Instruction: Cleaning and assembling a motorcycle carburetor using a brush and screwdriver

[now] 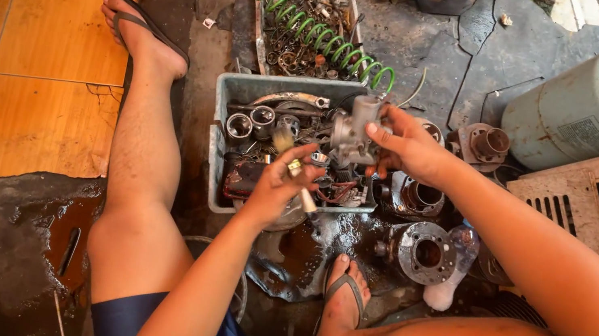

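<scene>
Metal carburetor [355,133] in right hand [411,148], brush [292,160] in left hand [275,188]

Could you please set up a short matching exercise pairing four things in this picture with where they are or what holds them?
Things:
1. paintbrush
2. metal carburetor
3. green coiled hose
4. pale gas cylinder

Places:
A. lying at far right
B. in the left hand
C. across the far tray of small parts
D. in the right hand

Pairs: 1-B, 2-D, 3-C, 4-A
</scene>
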